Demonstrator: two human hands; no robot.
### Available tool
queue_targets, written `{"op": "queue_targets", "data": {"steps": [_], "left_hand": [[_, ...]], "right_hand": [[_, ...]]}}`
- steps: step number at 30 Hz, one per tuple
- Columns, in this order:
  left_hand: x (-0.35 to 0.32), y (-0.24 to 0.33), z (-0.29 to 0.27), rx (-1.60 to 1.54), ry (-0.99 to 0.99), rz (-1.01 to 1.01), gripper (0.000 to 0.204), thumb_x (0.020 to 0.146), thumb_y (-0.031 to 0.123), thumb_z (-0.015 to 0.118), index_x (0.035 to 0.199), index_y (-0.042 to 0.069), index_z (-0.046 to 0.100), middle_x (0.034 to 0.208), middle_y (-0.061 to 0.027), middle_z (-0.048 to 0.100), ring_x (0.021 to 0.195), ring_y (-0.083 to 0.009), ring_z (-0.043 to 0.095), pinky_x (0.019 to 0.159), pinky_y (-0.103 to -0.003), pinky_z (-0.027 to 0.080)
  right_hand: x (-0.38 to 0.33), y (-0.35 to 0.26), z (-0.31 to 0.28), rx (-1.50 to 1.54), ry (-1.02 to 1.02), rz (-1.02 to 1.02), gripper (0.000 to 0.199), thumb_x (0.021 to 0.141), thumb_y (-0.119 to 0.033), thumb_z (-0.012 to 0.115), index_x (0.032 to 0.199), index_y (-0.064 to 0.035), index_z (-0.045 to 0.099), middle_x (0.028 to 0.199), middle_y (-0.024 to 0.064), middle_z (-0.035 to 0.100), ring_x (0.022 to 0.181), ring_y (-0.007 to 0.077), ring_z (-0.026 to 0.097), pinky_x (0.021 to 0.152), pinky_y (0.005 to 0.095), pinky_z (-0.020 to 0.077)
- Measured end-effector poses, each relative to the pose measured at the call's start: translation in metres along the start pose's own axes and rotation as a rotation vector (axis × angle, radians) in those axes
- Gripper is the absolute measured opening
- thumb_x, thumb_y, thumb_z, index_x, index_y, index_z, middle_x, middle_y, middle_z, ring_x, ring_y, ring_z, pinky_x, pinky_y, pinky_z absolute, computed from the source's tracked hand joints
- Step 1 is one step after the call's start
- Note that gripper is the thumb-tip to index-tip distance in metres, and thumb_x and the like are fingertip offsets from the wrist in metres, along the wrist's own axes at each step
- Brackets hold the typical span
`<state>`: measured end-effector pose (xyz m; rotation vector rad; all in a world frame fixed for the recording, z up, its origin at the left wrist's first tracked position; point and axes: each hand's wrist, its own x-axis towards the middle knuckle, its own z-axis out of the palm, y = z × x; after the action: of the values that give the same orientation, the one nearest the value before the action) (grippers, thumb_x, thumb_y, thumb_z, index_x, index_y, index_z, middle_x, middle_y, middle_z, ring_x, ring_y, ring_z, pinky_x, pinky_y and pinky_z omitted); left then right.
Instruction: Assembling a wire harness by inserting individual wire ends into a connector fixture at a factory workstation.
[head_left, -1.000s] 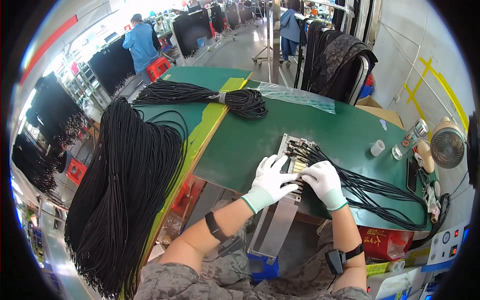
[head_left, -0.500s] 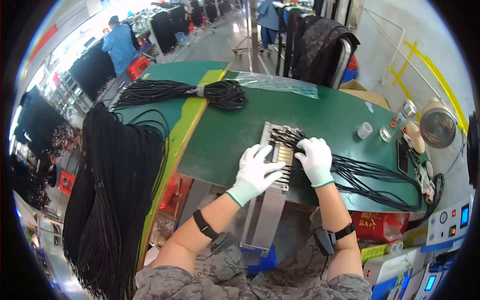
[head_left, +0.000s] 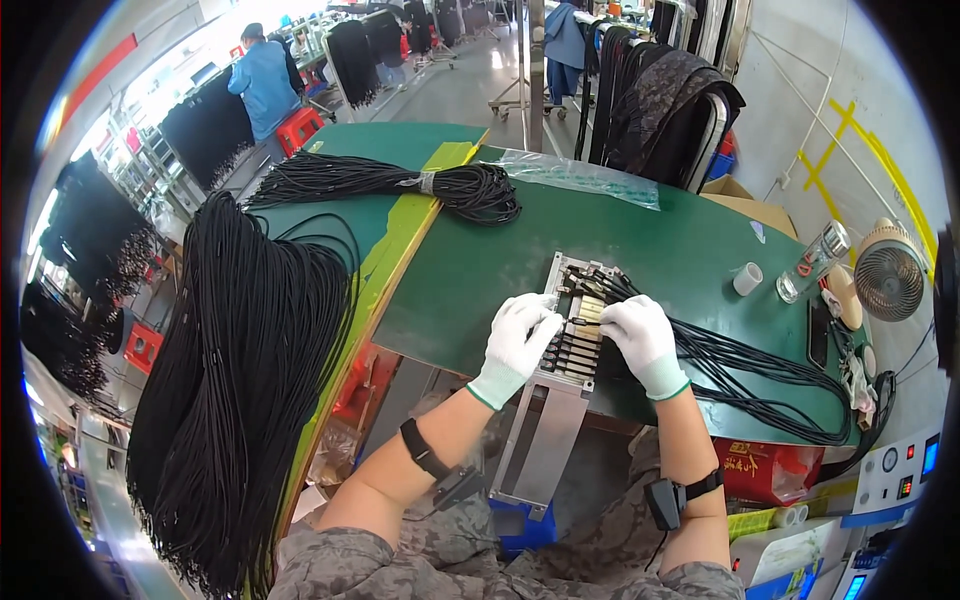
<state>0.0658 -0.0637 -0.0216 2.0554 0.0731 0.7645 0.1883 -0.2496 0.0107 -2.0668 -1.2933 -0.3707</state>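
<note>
A metal fixture [head_left: 580, 374] with a row of slots sits at the near edge of the green table, and several black cable plugs lie side by side in it. My left hand [head_left: 517, 345], in a white glove, is closed at the fixture's left side, its fingertips at the plug end of a black cable [head_left: 580, 322]. From the right, my gloved right hand [head_left: 645, 345] pinches the same cable over the slots. Pale slots show just above that cable. Other black cables [head_left: 740, 368] run from the fixture to the right across the table.
A large heap of black cables [head_left: 240, 370] hangs over a yellow-green ledge at left. A tied cable bundle [head_left: 460, 190] lies behind it. A white cup [head_left: 747, 279], a glass bottle [head_left: 815, 262], a phone [head_left: 818, 333] and a fan [head_left: 888, 275] stand or lie at right.
My left hand's spread fingers have closed into a pinch beside the slots. My right hand has closed on a cable. The whole view has shifted slightly.
</note>
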Motion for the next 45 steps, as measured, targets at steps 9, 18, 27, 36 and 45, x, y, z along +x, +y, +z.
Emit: {"op": "queue_targets", "data": {"steps": [9,18,27,36,45], "left_hand": [[0.003,0.009,-0.005,0.042,-0.016,0.18,0.009,0.084,0.012,0.068,0.088,0.003,0.069,0.12,-0.0137,0.065,0.121,-0.0313,0.052,0.103,-0.04,0.04],[0.004,0.006,-0.013,0.245,0.094,0.118,0.01,0.082,0.015,0.071,0.085,0.005,0.071,0.116,-0.013,0.066,0.116,-0.032,0.054,0.1,-0.041,0.041],[0.004,-0.005,-0.007,0.184,0.169,0.035,0.012,0.082,0.021,0.072,0.082,0.01,0.072,0.106,-0.0104,0.069,0.107,-0.0296,0.059,0.096,-0.041,0.043],[0.007,-0.011,-0.013,0.22,0.027,-0.062,0.015,0.092,0.017,0.06,0.098,0.009,0.071,0.102,-0.0071,0.069,0.098,-0.0246,0.062,0.094,-0.035,0.044],[0.004,-0.012,-0.013,0.26,0.011,-0.038,0.018,0.095,0.022,0.055,0.101,0.012,0.069,0.096,-0.004,0.069,0.094,-0.0244,0.062,0.102,-0.043,0.037]], "right_hand": [[0.005,-0.033,0.002,0.186,-0.07,0.042,0.016,0.075,-0.016,0.075,0.09,-0.0093,0.071,0.077,0.0075,0.066,0.08,0.0293,0.06,0.073,0.0394,0.0481],[-0.002,-0.021,-0.01,0.207,-0.096,0.167,0.012,0.075,-0.011,0.075,0.086,-0.0065,0.071,0.086,0.0071,0.07,0.083,0.0263,0.062,0.077,0.036,0.0499],[-0.005,-0.01,-0.004,0.186,-0.022,0.087,0.012,0.075,-0.01,0.074,0.086,-0.0067,0.071,0.085,0.007,0.069,0.083,0.0268,0.061,0.077,0.037,0.0495],[-0.007,0.006,0.005,-0.025,0.006,0.037,0.007,0.079,-0.016,0.069,0.084,-0.0113,0.071,0.076,0.006,0.065,0.079,0.0283,0.059,0.074,0.0394,0.048],[-0.009,0.011,0.007,-0.09,-0.054,0.066,0.006,0.079,-0.016,0.069,0.084,-0.0135,0.071,0.076,0.0049,0.065,0.082,0.0269,0.059,0.075,0.0392,0.0478]]}}
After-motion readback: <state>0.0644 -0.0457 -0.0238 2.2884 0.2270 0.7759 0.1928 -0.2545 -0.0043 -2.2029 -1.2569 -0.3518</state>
